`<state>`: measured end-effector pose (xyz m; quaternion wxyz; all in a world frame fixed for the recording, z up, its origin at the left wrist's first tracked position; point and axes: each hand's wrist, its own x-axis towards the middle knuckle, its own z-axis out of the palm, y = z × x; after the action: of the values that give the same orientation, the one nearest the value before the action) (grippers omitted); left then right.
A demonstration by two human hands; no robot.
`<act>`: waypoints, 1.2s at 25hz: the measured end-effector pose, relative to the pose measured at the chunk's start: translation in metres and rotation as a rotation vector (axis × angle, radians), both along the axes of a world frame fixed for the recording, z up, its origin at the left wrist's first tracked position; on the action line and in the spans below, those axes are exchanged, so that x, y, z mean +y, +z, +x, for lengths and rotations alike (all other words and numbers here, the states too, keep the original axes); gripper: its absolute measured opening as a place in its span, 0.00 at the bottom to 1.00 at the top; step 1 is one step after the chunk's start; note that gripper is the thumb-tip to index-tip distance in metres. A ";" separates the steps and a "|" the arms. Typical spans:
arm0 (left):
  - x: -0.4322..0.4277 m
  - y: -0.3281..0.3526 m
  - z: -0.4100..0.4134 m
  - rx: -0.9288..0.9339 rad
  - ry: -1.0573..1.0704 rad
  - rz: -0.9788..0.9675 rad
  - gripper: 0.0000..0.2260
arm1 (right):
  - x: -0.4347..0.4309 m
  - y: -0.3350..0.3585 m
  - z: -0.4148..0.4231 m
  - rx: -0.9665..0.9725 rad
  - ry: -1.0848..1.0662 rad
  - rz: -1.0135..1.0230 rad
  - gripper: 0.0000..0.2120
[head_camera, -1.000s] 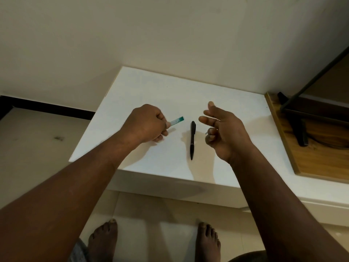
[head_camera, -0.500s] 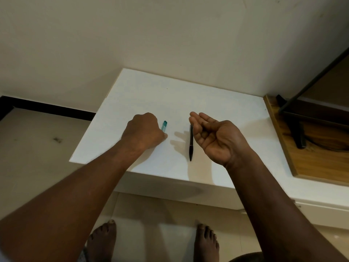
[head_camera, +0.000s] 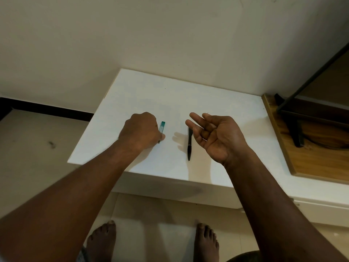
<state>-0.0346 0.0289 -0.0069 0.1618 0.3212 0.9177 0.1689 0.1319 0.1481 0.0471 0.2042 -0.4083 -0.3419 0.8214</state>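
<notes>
A: What could go wrong here?
B: The black pen (head_camera: 189, 143) lies loose on the worktop (head_camera: 151, 87), its tip near the front edge. A careless brush from the right hand (head_camera: 215, 137) above it could knock it to the floor.
A: How does it lie?
B: Long axis near-to-far, tip toward the person.
A: The hands?
B: The right is palm-up and half-curled; I can't tell whether it pinches anything. The left hand (head_camera: 140, 132) is fisted round a teal tube (head_camera: 162, 127)
</notes>
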 end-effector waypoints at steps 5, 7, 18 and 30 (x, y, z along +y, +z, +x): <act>0.001 0.001 0.003 -0.004 0.001 0.011 0.15 | 0.000 0.002 0.001 -0.043 -0.002 0.049 0.07; 0.000 0.000 0.003 -0.006 0.000 0.010 0.15 | 0.000 0.002 0.000 -0.069 -0.014 0.065 0.07; 0.021 0.002 0.067 0.049 -0.246 0.296 0.20 | 0.008 0.003 0.000 -0.132 -0.108 0.140 0.04; 0.027 0.000 0.074 0.148 -0.160 0.098 0.13 | 0.013 0.002 0.003 -0.153 -0.107 0.203 0.04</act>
<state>0.0394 0.0562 -0.0067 0.0908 0.4123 0.8893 0.1758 0.1354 0.1613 0.0488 0.2615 -0.4646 -0.4154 0.7370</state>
